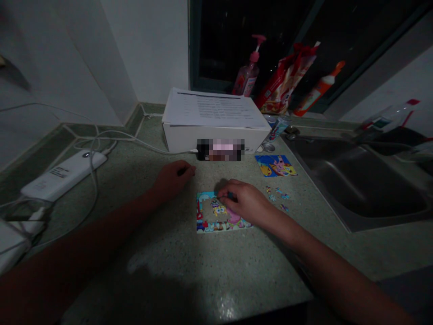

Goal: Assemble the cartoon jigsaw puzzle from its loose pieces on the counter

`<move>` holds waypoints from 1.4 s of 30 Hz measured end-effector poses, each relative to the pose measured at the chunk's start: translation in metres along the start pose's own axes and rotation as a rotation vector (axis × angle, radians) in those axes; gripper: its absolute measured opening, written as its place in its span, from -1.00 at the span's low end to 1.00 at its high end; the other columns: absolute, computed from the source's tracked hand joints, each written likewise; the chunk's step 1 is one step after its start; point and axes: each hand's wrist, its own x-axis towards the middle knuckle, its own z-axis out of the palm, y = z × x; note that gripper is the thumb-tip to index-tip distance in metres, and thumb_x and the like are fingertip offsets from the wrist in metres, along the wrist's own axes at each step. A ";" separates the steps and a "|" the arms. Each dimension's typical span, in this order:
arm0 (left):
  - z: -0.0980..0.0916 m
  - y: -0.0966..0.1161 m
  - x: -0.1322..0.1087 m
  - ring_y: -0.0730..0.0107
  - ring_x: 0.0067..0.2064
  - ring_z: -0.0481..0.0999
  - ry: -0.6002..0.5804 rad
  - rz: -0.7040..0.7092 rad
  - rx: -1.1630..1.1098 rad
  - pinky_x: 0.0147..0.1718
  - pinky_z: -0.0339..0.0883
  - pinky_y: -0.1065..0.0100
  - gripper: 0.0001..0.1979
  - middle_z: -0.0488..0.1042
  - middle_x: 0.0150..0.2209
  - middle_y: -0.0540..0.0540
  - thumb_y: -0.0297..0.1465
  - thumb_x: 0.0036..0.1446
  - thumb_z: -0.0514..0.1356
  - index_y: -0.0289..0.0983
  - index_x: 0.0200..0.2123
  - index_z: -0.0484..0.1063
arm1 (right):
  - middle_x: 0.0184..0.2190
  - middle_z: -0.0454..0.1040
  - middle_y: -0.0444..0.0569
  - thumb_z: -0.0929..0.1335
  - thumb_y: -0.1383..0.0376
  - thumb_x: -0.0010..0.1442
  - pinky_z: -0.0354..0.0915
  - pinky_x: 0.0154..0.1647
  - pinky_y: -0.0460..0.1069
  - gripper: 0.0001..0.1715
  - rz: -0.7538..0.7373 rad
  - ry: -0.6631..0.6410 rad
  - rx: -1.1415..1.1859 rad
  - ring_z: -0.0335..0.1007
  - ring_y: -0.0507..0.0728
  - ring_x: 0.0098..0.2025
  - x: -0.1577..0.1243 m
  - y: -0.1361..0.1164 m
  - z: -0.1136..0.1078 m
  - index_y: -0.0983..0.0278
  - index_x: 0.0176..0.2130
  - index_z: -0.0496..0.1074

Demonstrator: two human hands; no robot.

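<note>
A partly assembled cartoon jigsaw puzzle lies on the counter, with bare counter showing inside its border. Over its upper right part is my right hand, thumb and fingertips pinched together. Whatever sits in that pinch is too small and dark to make out. My left hand rests on the counter to the puzzle's upper left, fingers loosely curled in and nothing seen in them. Several loose puzzle pieces are scattered right of my right hand. Behind them lies a flat cartoon picture card.
A white box topped with printed papers stands at the back, a cabled phone leaning against it. To the right is a steel sink. A white power strip and cables lie left. Bottles, including a pump bottle, line the window.
</note>
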 end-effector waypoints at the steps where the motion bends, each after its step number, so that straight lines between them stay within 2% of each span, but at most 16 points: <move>1: 0.000 0.000 0.000 0.22 -0.33 0.50 0.000 -0.001 -0.002 -0.26 0.32 0.20 -0.65 0.55 -0.42 -0.04 -0.08 0.30 0.16 -0.18 -0.42 0.49 | -0.17 0.62 -0.01 0.43 0.44 0.34 0.39 -0.05 0.06 -0.81 0.002 -0.009 -0.009 0.56 0.16 -0.13 -0.001 0.000 0.000 0.21 -0.16 0.66; 6: 0.000 0.001 0.000 0.20 -0.32 0.50 -0.001 -0.003 -0.006 -0.24 0.35 0.20 -0.67 0.54 -0.44 -0.03 -0.11 0.29 0.15 -0.16 -0.43 0.49 | -0.15 0.59 -0.03 0.46 0.39 0.33 0.37 -0.10 0.06 -0.85 0.006 -0.030 -0.040 0.53 0.15 -0.16 -0.003 -0.002 0.001 0.17 -0.16 0.66; 11: 0.000 -0.001 0.001 0.19 -0.34 0.49 0.001 0.005 -0.026 -0.24 0.36 0.17 -0.65 0.54 -0.44 -0.06 -0.05 0.27 0.16 -0.14 -0.43 0.48 | -0.17 0.58 -0.03 0.47 0.35 0.35 0.33 -0.16 0.05 -0.89 0.001 -0.051 -0.058 0.50 0.14 -0.19 -0.005 -0.002 0.002 0.17 -0.14 0.66; 19: 0.000 0.000 0.000 0.17 -0.33 0.51 0.004 -0.014 -0.044 -0.26 0.35 0.18 -0.70 0.53 -0.45 -0.05 -0.11 0.27 0.19 -0.11 -0.45 0.47 | -0.18 0.57 -0.03 0.48 0.36 0.35 0.32 -0.14 0.05 -0.92 0.001 -0.044 -0.091 0.52 0.16 -0.18 -0.005 -0.004 0.008 0.18 -0.16 0.64; 29: 0.001 0.001 -0.002 0.27 -0.31 0.47 -0.008 0.012 0.003 -0.23 0.30 0.22 -0.70 0.54 -0.41 0.01 -0.19 0.34 0.16 -0.19 -0.40 0.49 | -0.12 0.60 0.03 0.48 0.34 0.37 0.35 -0.13 0.05 -0.85 -0.008 -0.036 -0.151 0.55 0.18 -0.12 -0.007 -0.007 0.010 0.21 -0.05 0.65; 36: 0.002 0.001 -0.002 0.23 -0.25 0.51 -0.044 0.098 0.102 -0.16 0.38 0.18 -0.73 0.56 -0.34 -0.07 -0.24 0.38 0.19 -0.20 -0.38 0.48 | -0.11 0.61 0.02 0.46 0.33 0.39 0.35 -0.14 0.03 -0.85 -0.025 -0.008 -0.155 0.56 0.17 -0.13 -0.008 -0.007 0.012 0.21 -0.06 0.66; 42: 0.011 0.002 -0.010 0.15 -0.03 0.58 -0.149 0.406 0.131 0.11 0.46 0.04 -0.82 0.65 -0.17 -0.11 -0.34 0.43 0.20 -0.21 -0.19 0.61 | -0.14 0.60 0.01 0.44 0.36 0.39 0.30 -0.18 0.02 -0.87 0.000 -0.015 -0.176 0.54 0.15 -0.18 -0.008 -0.010 0.011 0.24 -0.10 0.65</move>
